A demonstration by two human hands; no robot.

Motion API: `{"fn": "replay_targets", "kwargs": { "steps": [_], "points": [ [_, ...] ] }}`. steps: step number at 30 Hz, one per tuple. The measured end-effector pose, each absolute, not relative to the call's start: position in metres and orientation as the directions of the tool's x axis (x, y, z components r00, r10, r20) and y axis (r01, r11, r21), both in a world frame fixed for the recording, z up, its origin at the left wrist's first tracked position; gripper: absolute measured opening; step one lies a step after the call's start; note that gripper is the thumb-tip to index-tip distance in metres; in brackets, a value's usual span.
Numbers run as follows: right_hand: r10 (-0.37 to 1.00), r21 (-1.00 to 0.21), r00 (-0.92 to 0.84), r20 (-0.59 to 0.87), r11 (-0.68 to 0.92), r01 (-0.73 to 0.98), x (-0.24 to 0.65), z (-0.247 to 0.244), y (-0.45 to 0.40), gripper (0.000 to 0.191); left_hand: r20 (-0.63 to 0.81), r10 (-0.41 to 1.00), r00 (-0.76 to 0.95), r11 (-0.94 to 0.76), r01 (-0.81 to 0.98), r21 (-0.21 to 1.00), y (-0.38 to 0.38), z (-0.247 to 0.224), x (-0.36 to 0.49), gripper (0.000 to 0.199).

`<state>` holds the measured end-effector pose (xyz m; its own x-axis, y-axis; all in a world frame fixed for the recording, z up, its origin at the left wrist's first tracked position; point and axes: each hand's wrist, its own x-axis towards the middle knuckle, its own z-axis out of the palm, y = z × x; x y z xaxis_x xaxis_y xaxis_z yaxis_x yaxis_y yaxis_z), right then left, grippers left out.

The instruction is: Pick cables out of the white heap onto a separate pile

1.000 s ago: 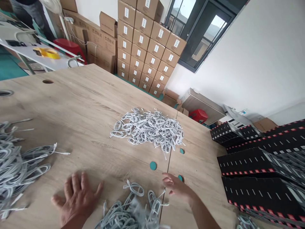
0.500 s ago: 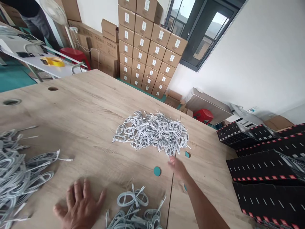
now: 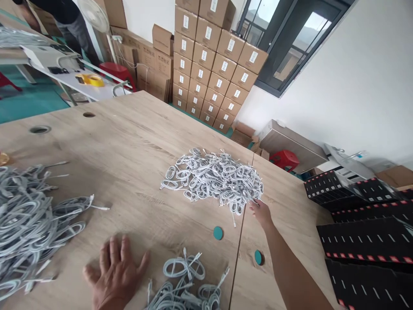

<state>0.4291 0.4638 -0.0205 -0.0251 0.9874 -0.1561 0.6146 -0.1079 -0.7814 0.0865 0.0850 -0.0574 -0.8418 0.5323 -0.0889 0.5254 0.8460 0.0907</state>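
My left hand (image 3: 118,273) lies flat on the wooden table, palm down with the fingers spread, holding nothing. My right hand (image 3: 262,214) reaches out to the right edge of a pile of coiled light grey cables (image 3: 216,176). Its fingers are drawn together at the pile's edge, and what they grip, if anything, is too small to make out. Between my forearms sits a smaller bunch of cables (image 3: 183,267), cut off by the bottom of the view. To the left of my left hand is a large heap of looped cables (image 3: 32,219).
Two teal discs, one (image 3: 218,233) left of the seam and one (image 3: 258,257) right of it, lie on the table (image 3: 129,142). Black boxes (image 3: 368,237) line the right side. Stacked cartons (image 3: 206,64) stand behind. Yellow tape (image 3: 96,80) rests on a side table; a person stands beyond.
My right hand has moved right and slightly forward along the pile's near edge. A cable end now sticks out from the pile toward me. My left hand stays flat; the view has turned left.
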Motion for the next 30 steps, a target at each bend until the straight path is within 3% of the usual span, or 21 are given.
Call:
{"fn": "replay_targets", "kwargs": {
  "steps": [2,8,12,21,24,26,28,30],
  "points": [
    [0.96,-0.839,0.001,-0.28,-0.245,0.486,0.431,-0.007,0.455,0.054,-0.103,0.531,-0.841,0.847,0.524,0.086,0.086,-0.054,0.087,0.09],
    [0.943,-0.918,0.075,-0.325,-0.333,0.213,0.429,0.031,0.428,0.045,-0.124,0.545,-0.829,0.838,0.533,0.116,0.088,-0.049,0.087,0.089],
    [0.916,-0.916,0.036,-0.4,-0.399,-0.03,0.434,0.055,0.4,0.043,-0.119,0.556,-0.822,0.828,0.537,0.159,0.087,-0.045,0.087,0.088],
    [0.856,-0.843,-0.194,-0.48,-0.511,-0.169,0.429,0.07,0.29,0.048,-0.107,0.572,-0.814,0.812,0.541,0.22,0.088,-0.041,0.087,0.088],
    [0.748,-0.777,-0.362,-0.556,-0.623,-0.094,0.423,0.056,0.239,0.055,-0.064,0.574,-0.816,0.807,0.551,0.212,0.089,-0.044,0.087,0.088],
    [0.636,-0.772,-0.499,-0.589,-0.625,0.116,0.421,0.039,0.216,0.062,-0.042,0.567,-0.823,0.811,0.548,0.202,0.089,-0.046,0.087,0.089],
    [0.601,-0.815,-0.553,-0.577,-0.469,0.34,0.42,0.021,0.217,0.065,-0.033,0.56,-0.828,0.816,0.545,0.192,0.089,-0.047,0.087,0.089],
    [0.717,-0.841,-0.48,-0.505,-0.283,0.461,0.417,0.005,0.245,0.066,-0.03,0.562,-0.827,0.816,0.547,0.187,0.088,-0.048,0.087,0.089]
  ]
}}
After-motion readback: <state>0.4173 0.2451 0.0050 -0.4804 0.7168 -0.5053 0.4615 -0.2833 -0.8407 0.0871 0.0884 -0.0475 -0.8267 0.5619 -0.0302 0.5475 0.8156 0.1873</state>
